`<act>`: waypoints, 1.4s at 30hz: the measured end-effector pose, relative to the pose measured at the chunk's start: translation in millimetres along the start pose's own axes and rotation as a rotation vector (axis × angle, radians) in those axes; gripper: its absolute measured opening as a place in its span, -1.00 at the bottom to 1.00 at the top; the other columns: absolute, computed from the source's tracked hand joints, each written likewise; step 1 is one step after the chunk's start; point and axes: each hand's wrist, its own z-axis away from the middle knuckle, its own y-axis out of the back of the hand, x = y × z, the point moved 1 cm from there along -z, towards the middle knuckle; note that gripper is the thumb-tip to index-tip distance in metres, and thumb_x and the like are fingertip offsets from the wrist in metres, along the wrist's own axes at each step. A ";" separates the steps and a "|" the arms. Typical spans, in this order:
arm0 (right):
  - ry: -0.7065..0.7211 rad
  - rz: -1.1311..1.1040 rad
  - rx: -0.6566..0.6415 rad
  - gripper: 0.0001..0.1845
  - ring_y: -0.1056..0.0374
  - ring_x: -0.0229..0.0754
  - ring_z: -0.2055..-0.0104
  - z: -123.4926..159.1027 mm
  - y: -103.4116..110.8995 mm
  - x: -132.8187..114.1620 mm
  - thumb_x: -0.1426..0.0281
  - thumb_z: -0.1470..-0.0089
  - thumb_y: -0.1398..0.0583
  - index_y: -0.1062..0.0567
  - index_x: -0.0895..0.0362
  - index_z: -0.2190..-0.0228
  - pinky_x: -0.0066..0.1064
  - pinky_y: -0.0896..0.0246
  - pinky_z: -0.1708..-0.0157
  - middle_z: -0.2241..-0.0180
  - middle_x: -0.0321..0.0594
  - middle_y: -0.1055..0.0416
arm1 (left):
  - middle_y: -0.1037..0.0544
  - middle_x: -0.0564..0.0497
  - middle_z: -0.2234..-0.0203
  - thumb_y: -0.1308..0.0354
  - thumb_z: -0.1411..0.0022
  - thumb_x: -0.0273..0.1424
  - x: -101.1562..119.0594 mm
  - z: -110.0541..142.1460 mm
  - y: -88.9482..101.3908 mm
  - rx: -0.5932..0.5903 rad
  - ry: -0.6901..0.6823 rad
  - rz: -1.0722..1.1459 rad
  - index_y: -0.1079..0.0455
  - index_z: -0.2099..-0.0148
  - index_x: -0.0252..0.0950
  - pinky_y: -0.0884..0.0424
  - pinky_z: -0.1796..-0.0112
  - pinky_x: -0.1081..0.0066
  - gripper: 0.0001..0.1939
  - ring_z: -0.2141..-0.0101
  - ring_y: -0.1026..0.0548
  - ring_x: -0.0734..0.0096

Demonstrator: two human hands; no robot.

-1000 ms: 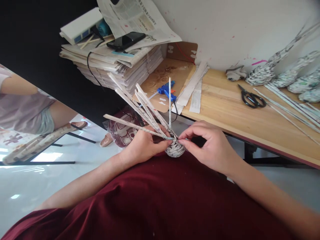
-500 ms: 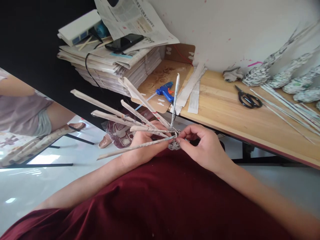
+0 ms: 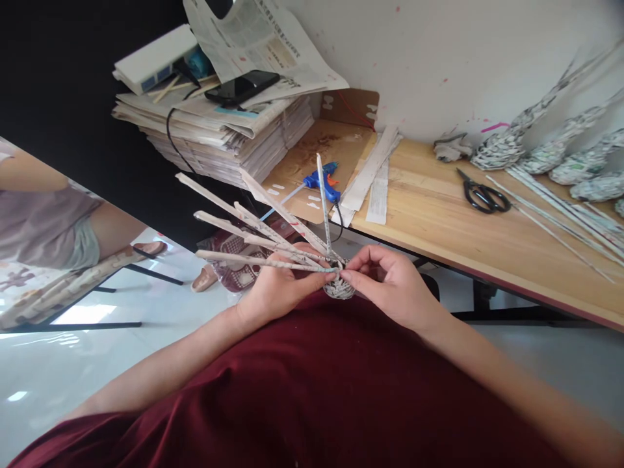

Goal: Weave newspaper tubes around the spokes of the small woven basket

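Observation:
Over my lap, in front of the dark red cloth, I hold a small woven basket (image 3: 340, 288) made of rolled newspaper. Several long paper tubes (image 3: 244, 258) fan out from its rim toward the left, and one paper tube (image 3: 322, 201) stands nearly upright. My left hand (image 3: 283, 279) is closed around the basket's left side, its thumb pressing at the rim; its other fingers are partly hidden behind the tubes. My right hand (image 3: 385, 276) pinches at the rim's right side, thumb against forefinger, on what looks like a paper strip's end.
On the wooden table (image 3: 419, 188) lie black scissors (image 3: 482, 195), thin paper rolls (image 3: 560, 208), flat paper strips (image 3: 373, 172) and several woven paper pieces (image 3: 502, 149). A blue glue gun (image 3: 322, 182) rests on cardboard beside stacked newspapers (image 3: 234, 143) topped by a phone (image 3: 242, 86). Another person (image 3: 49, 208) sits left.
The basket has turned a little in my hands, so the fanned tubes have swung and the upright one leans further left. Both hands keep their hold at the rim.

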 end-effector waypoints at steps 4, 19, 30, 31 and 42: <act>-0.040 -0.105 -0.043 -0.79 -0.32 -0.27 0.41 -0.5 1.4 3.8 0.30 0.02 -0.37 -0.50 0.12 0.36 -0.42 -0.24 0.42 0.43 -0.31 -0.42 | -0.64 0.01 0.38 -0.37 -0.14 -0.38 -0.4 -1.0 1.3 -0.002 0.003 -0.013 -0.49 0.28 -0.32 -0.57 0.21 0.38 -0.85 0.31 -0.61 0.34; -0.096 -0.155 -0.012 -0.81 -0.09 -0.35 0.55 -9.5 -7.4 4.3 0.38 0.09 -0.33 -0.41 0.10 0.44 -0.46 0.01 0.53 0.58 -0.47 -0.21 | -0.64 -0.02 0.30 -0.42 -0.08 -0.36 -11.8 0.3 -3.5 0.048 0.011 0.046 -0.52 0.31 -0.29 -0.57 0.20 0.39 -0.83 0.22 -0.62 0.31; -0.029 -0.186 0.009 -0.71 -0.26 -0.29 0.40 -7.4 -4.7 16.7 0.24 -0.01 -0.38 -0.44 0.11 0.33 -0.44 -0.15 0.42 0.40 -0.34 -0.36 | -0.65 0.00 0.40 -0.38 -0.12 -0.37 -10.7 -1.7 -1.3 0.019 0.054 0.093 -0.49 0.28 -0.32 -0.56 0.29 0.41 -0.83 0.36 -0.60 0.36; -0.027 -0.176 0.014 -0.72 -0.24 -0.29 0.41 -7.8 -5.3 17.0 0.24 -0.01 -0.37 -0.44 0.11 0.33 -0.44 -0.14 0.44 0.40 -0.34 -0.36 | -0.64 0.01 0.42 -0.38 -0.13 -0.37 -9.6 -1.7 -1.5 0.026 0.033 0.064 -0.49 0.29 -0.31 -0.56 0.31 0.42 -0.85 0.38 -0.60 0.37; -0.051 -0.198 0.068 -0.74 -0.13 -0.31 0.46 -12.1 -10.7 17.4 0.31 0.06 -0.36 -0.39 0.10 0.40 -0.43 -0.03 0.47 0.50 -0.41 -0.26 | -0.64 0.04 0.40 -0.36 -0.13 -0.41 -11.2 -4.0 -3.9 0.039 -0.013 0.014 -0.52 0.31 -0.26 -0.53 0.23 0.37 -0.92 0.29 -0.61 0.31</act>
